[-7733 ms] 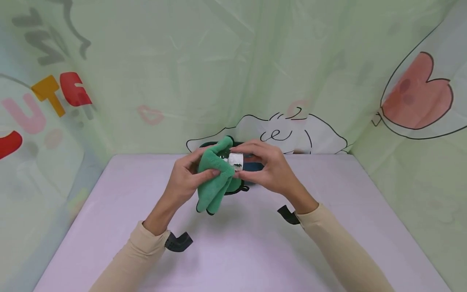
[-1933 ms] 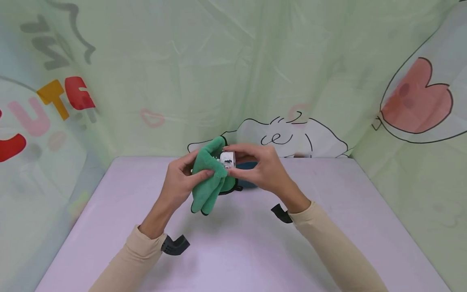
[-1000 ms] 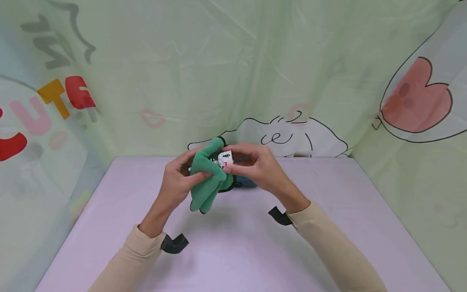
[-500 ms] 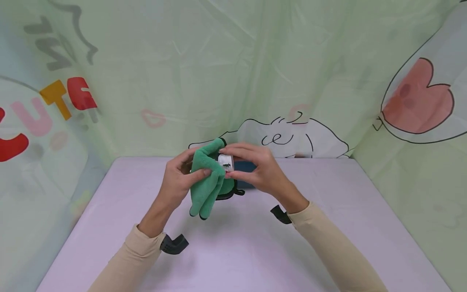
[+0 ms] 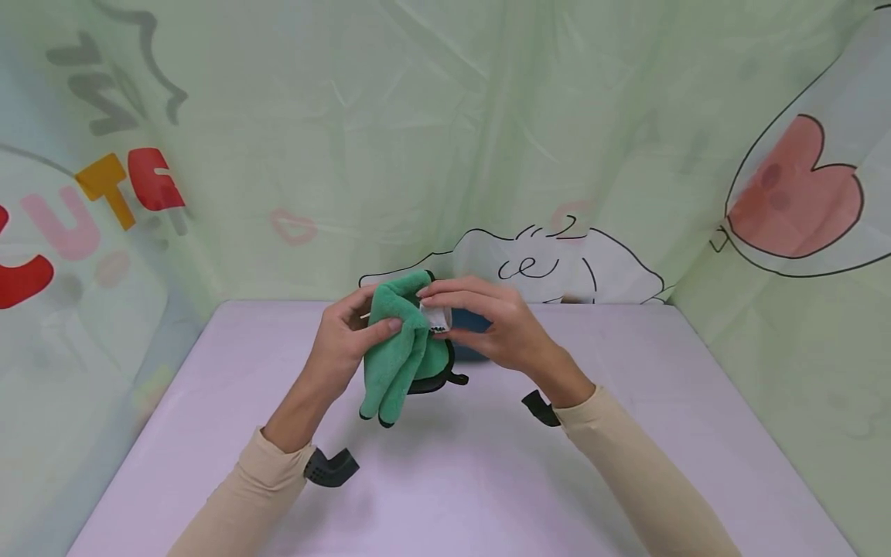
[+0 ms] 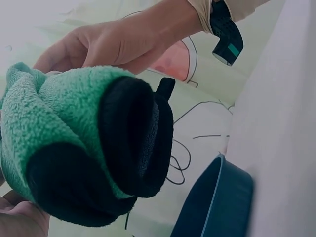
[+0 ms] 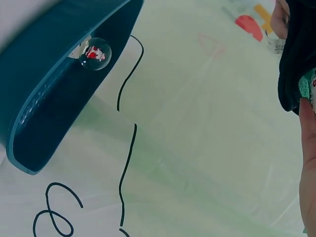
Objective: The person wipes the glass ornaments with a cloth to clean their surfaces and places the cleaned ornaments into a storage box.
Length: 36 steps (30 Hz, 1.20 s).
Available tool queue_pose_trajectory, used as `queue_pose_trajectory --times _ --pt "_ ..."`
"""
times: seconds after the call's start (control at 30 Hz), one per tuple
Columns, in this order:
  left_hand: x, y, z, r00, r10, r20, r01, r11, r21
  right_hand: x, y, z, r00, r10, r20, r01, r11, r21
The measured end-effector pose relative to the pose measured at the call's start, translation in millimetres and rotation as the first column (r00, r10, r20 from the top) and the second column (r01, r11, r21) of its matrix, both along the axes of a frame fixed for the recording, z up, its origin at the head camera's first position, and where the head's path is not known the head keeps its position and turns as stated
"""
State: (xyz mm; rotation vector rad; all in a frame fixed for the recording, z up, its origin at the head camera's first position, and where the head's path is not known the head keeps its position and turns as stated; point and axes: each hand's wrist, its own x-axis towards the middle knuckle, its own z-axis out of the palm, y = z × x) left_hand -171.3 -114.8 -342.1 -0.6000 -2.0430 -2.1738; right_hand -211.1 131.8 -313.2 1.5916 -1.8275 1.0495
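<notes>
1. Clock directions are as the head view shows them, with 12 at the far table edge. The relation that matters: the small white block (image 5: 436, 316) sits at about 2 o'clock from the middle of the green cloth (image 5: 395, 356), against its fold, which hides the block's far-left end.

2. The right hand (image 5: 497, 316) is nearer the block and lies at 3 o'clock from it. It pinches the block, fingertips along the 12 o'clock side and thumb at 6.

3. The left hand (image 5: 343, 336), at 9 o'clock, clamps the cloth, with its thumb on the near face and its fingers mostly hidden behind.

4. The cloth's long axis runs roughly from 1 to 7 o'clock, its dark-edged corners hanging down. The block looks about as wide as it is tall, so I cannot tell its long axis.

5. Both hands hold their things above the pale lilac table (image 5: 543, 487), just on the near side of a blue tub (image 5: 472, 340), which the right hand partly covers. The right wrist view shows a snow globe (image 7: 95, 54) inside the tub.

6. A pale green printed curtain (image 5: 390, 139) closes off 12 o'clock, with hangings at 9 and 3.
</notes>
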Motion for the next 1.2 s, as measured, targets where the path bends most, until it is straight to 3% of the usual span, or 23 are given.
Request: queue_pose_trajectory --times 0.4,0.53,0.7,0.93,1.2 --pt "-1.7 -0.7 -0.4 0.994 -0.014 0.112 0.008 0.999 0.053 -1.6 2.5 -0.2 1.000 -0.005 0.008 0.004 0.997 0.082" --pt "-1.6 -2.5 0.5 0.990 -0.055 0.133 0.050 0.998 0.042 -1.2 3.0 -1.0 1.000 -0.016 0.008 0.016 0.997 0.073" --pt "0.3 -4.6 1.1 0.993 -0.080 0.090 0.080 0.997 0.002 1.4 2.3 0.7 0.999 -0.031 -0.006 0.031 0.998 0.048" --pt "2.0 -3.8 0.7 0.999 -0.036 0.018 0.036 0.999 -0.001 2.0 -3.0 -0.1 0.998 -0.058 0.020 0.059 0.998 -0.008" --pt "3.5 -3.3 -0.2 0.996 -0.034 -0.081 0.033 0.999 -0.012 4.1 -5.4 -6.3 0.977 -0.023 0.211 0.036 0.998 -0.053"
